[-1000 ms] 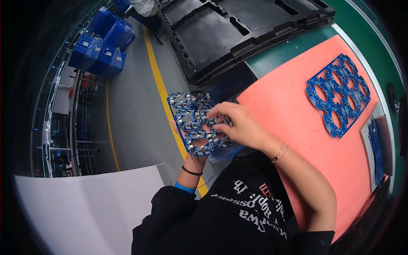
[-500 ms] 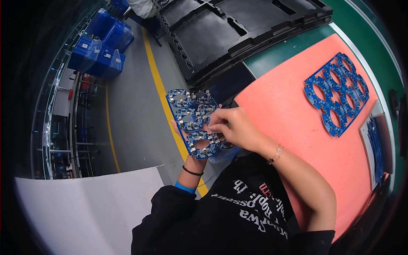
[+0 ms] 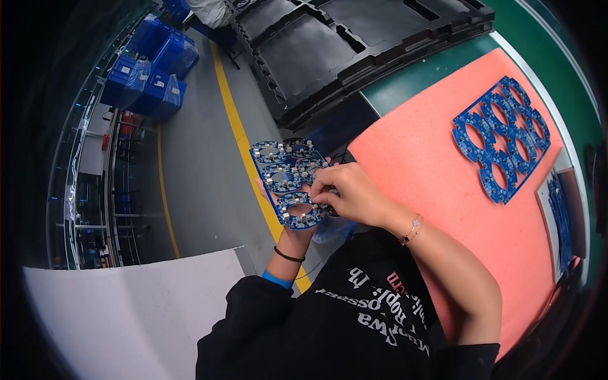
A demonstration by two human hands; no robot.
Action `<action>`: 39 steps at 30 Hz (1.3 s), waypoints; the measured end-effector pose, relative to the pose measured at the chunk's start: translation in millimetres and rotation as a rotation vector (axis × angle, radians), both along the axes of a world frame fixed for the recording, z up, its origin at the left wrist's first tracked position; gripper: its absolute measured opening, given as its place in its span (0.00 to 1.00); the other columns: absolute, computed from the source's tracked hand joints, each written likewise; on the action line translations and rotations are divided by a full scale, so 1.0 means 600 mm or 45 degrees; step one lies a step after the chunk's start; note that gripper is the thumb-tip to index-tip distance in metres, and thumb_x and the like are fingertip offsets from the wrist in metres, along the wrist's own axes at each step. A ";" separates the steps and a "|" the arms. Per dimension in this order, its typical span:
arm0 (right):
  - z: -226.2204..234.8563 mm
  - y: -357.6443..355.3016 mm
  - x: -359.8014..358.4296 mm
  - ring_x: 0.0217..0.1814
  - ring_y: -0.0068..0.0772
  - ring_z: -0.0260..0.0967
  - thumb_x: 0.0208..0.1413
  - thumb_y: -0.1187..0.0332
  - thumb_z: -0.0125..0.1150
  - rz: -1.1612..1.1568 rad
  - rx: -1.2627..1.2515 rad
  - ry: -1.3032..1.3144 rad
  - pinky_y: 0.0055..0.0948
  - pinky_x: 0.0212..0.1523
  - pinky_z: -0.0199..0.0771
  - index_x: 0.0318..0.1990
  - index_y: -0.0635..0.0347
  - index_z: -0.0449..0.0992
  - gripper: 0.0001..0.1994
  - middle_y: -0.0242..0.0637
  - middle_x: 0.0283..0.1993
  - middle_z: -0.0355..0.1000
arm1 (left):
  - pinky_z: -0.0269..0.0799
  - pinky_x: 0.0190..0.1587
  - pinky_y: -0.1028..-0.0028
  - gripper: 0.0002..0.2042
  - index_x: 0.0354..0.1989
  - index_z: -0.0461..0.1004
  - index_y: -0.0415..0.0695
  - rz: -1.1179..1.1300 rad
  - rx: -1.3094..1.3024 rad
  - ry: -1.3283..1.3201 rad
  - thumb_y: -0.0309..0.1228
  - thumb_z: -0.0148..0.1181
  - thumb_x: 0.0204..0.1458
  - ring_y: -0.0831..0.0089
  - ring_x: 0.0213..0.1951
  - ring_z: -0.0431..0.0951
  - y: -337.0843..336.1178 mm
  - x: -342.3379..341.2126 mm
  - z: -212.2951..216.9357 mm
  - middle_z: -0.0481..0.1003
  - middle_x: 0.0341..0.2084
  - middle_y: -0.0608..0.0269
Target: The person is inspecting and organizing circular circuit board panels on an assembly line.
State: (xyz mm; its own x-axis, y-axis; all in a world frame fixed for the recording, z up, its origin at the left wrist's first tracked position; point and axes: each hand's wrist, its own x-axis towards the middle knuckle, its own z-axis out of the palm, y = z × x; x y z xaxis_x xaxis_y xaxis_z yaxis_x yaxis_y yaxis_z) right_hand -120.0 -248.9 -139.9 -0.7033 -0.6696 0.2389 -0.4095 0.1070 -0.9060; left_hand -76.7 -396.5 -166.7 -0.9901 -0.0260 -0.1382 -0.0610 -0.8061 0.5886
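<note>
Blue circuit-board panel [image 3: 295, 180], populated side up, held in the air in front of the person's torso, left of the pink foam mat [image 3: 411, 145]. I count six ring-shaped sections, two across and three deep, each round a large opening; the lower right one is mostly covered. A narrow straight strip runs down the left edge. Small silvery blocks and dark parts crowd the rings, and the upper right ring reads darker than its neighbour. Left hand [image 3: 300, 209] has hold of the panel from beneath — skin shows through the lower left opening and past the left edge; how far its fingers curl I cannot tell. Right hand [image 3: 351, 190] is over the panel's lower right part, thumb and forefinger drawn close together; I cannot tell from my feed whether anything sits between the tips. A second panel [image 3: 499, 140], also blue with six openings, lies flat on the mat, well apart from both hands. Green desk [image 3: 405, 88] under the mat; black trays [image 3: 354, 44] stacked just beyond — grey floor [image 3: 196, 164] to the left.
</note>
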 end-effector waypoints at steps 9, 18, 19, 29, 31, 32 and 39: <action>-0.009 0.000 0.006 0.31 0.41 0.70 0.40 0.77 0.60 -0.036 0.017 0.119 0.32 0.33 0.69 0.25 0.64 0.72 0.04 0.41 0.25 0.70 | 0.53 0.59 0.56 0.42 0.59 0.53 0.45 -0.089 0.226 0.045 0.69 0.32 0.44 0.52 0.51 0.64 0.006 0.002 -0.002 0.63 0.50 0.46; 0.011 -0.001 0.004 0.33 0.36 0.69 0.41 0.75 0.61 -0.068 -0.210 -0.097 0.26 0.34 0.69 0.29 0.63 0.75 0.05 0.38 0.30 0.69 | 0.56 0.58 0.56 0.38 0.60 0.53 0.51 0.061 0.184 -0.058 0.66 0.33 0.46 0.51 0.54 0.62 -0.008 0.004 -0.018 0.59 0.54 0.50; 0.007 -0.002 0.006 0.33 0.36 0.69 0.41 0.75 0.61 -0.069 -0.210 -0.097 0.26 0.34 0.69 0.29 0.63 0.75 0.05 0.38 0.30 0.69 | 0.55 0.58 0.56 0.38 0.60 0.52 0.52 0.056 0.132 -0.080 0.66 0.33 0.46 0.51 0.54 0.62 0.003 0.002 -0.008 0.59 0.55 0.50; 0.020 -0.005 0.001 0.28 0.20 0.69 0.45 0.77 0.60 -0.059 -0.237 -0.713 0.24 0.28 0.69 0.31 0.65 0.74 0.05 0.33 0.25 0.69 | 0.60 0.54 0.59 0.38 0.55 0.59 0.49 -0.150 0.206 0.047 0.67 0.38 0.44 0.62 0.50 0.66 -0.014 0.005 -0.034 0.65 0.50 0.57; 0.014 -0.003 -0.001 0.27 0.21 0.69 0.44 0.77 0.60 -0.138 -0.239 -0.509 0.24 0.28 0.69 0.32 0.64 0.74 0.06 0.35 0.28 0.70 | 0.64 0.52 0.60 0.37 0.54 0.60 0.48 -0.064 0.081 -0.025 0.66 0.37 0.45 0.63 0.49 0.68 -0.010 0.009 -0.033 0.66 0.48 0.58; 0.013 -0.001 -0.002 0.27 0.23 0.69 0.43 0.77 0.61 -0.217 -0.239 -0.306 0.24 0.29 0.69 0.34 0.64 0.75 0.08 0.36 0.30 0.70 | 0.64 0.52 0.60 0.37 0.54 0.60 0.48 -0.064 0.082 -0.025 0.66 0.37 0.45 0.63 0.49 0.68 -0.011 0.009 -0.036 0.66 0.48 0.58; -0.004 0.002 0.004 0.33 0.42 0.69 0.41 0.72 0.60 -0.095 -0.006 0.158 0.34 0.33 0.69 0.26 0.61 0.72 0.05 0.37 0.29 0.69 | 0.61 0.54 0.62 0.34 0.52 0.63 0.47 0.060 0.164 0.043 0.63 0.34 0.49 0.62 0.47 0.69 0.030 -0.001 -0.008 0.68 0.46 0.56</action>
State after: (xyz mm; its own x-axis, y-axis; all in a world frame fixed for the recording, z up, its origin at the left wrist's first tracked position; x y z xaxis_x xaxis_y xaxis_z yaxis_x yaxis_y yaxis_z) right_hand -117.7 -248.0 -142.4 -0.7156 -0.6154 0.3304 -0.5098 0.1368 -0.8494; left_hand -77.1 -378.7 -171.3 -0.9923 -0.0569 -0.1097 -0.0030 -0.8765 0.4814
